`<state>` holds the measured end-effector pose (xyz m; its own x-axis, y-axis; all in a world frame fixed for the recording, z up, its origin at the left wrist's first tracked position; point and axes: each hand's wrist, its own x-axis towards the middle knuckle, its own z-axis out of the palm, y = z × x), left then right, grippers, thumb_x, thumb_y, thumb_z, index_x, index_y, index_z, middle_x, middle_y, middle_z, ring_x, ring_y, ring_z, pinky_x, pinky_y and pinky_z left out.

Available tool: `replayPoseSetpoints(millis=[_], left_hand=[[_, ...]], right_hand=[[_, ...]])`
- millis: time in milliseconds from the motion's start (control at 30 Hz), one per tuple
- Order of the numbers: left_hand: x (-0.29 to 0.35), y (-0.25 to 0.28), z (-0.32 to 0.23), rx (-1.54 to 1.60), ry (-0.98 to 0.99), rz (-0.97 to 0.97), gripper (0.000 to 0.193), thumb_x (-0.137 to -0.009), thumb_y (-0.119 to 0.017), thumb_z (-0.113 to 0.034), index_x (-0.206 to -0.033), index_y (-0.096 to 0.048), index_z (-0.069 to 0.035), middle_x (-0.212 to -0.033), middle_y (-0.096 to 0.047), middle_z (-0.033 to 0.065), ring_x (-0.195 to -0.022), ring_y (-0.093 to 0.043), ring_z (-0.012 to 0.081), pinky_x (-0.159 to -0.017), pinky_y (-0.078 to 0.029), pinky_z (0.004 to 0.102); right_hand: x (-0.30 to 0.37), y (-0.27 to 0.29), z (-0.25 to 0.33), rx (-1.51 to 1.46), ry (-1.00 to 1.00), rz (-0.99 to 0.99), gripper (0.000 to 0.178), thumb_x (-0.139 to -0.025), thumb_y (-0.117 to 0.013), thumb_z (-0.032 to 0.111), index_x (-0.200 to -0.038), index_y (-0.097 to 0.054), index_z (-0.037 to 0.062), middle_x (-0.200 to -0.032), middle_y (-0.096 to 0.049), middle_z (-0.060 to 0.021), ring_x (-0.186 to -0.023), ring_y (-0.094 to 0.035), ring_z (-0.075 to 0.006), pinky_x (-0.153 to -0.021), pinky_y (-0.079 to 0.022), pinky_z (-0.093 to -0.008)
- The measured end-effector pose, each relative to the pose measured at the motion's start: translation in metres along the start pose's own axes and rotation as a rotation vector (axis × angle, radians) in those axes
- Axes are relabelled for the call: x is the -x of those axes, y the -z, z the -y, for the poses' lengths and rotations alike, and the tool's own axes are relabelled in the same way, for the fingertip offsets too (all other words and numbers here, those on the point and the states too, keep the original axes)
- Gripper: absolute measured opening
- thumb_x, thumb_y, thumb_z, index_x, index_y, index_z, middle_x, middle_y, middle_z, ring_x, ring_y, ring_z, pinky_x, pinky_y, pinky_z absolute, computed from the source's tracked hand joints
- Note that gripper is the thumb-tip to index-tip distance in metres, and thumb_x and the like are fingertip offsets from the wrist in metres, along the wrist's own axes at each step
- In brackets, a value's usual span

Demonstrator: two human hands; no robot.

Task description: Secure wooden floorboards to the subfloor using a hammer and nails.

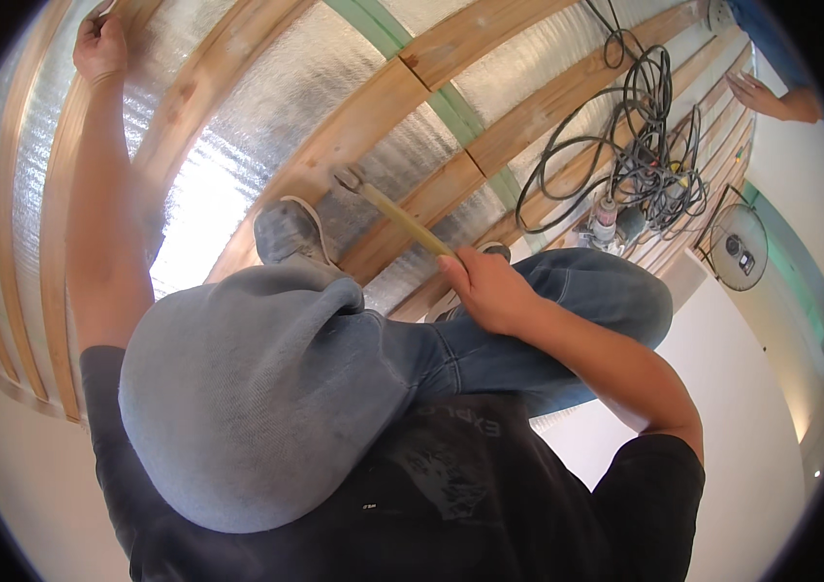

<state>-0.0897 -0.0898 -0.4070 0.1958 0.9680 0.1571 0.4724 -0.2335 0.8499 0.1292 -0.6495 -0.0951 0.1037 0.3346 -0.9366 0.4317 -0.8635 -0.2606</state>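
Note:
My right hand (pixel 494 289) is wrapped round the lower end of a claw hammer (pixel 402 220) with a pale yellow handle. Its metal head points away from me, above a wooden batten (pixel 324 155) near my left shoe. Far off to the left, my left hand (pixel 101 48) is stretched out with its fingers curled closed over another batten (pixel 135 15). What those fingers pinch, if anything, is too small to make out. Silvery foil sheeting (pixel 247 121) shows between the rows of wood.
A tangle of black cable (pixel 649 126) lies across the battens to the right, with a power tool (pixel 604 221) beside it. A green strip (pixel 455 112) crosses under the wood. At the right stands a round fan (pixel 739 247). Another person's hand (pixel 759 95) reaches in at the upper right.

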Motion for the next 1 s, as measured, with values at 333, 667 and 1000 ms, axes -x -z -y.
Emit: replayPoseSetpoints(millis=[333,667,1000], left_hand=[[0.006,-0.007,-0.016,-0.081,0.008,-0.017,0.032,-0.088,-0.066,-0.021,-0.117,-0.08,-0.018,-0.09,-0.076,-0.0018,-0.077,-0.068,0.0098,-0.078,-0.054,0.0276],[0.006,-0.005,-0.006,0.021,0.033,0.013,0.033,-0.089,-0.065,-0.02,-0.118,-0.08,-0.019,-0.09,-0.075,-0.002,-0.077,-0.066,0.0086,-0.079,-0.053,0.0263],[0.008,-0.019,0.001,0.074,-0.065,-0.029,0.026,-0.092,-0.063,-0.013,-0.113,-0.076,-0.006,-0.091,-0.074,0.0023,-0.081,-0.063,0.0088,-0.078,-0.053,0.0253]], right_hand=[[-0.028,-0.001,0.004,-0.028,0.045,-0.073,0.057,-0.111,-0.042,0.05,-0.1,-0.06,-0.0022,-0.091,-0.067,-0.0286,-0.091,-0.064,-0.051,-0.08,-0.05,-0.0542],[-0.053,0.017,-0.017,-0.146,0.091,-0.337,0.062,-0.11,-0.042,0.056,-0.095,-0.057,-0.0013,-0.076,-0.061,-0.016,-0.072,-0.062,-0.0321,-0.069,-0.049,-0.042],[-0.072,0.033,-0.043,-0.443,0.111,-0.293,0.057,-0.108,-0.042,0.064,-0.09,-0.051,0.0111,-0.061,-0.041,0.0045,-0.044,-0.035,-0.007,-0.039,-0.029,-0.0268]])
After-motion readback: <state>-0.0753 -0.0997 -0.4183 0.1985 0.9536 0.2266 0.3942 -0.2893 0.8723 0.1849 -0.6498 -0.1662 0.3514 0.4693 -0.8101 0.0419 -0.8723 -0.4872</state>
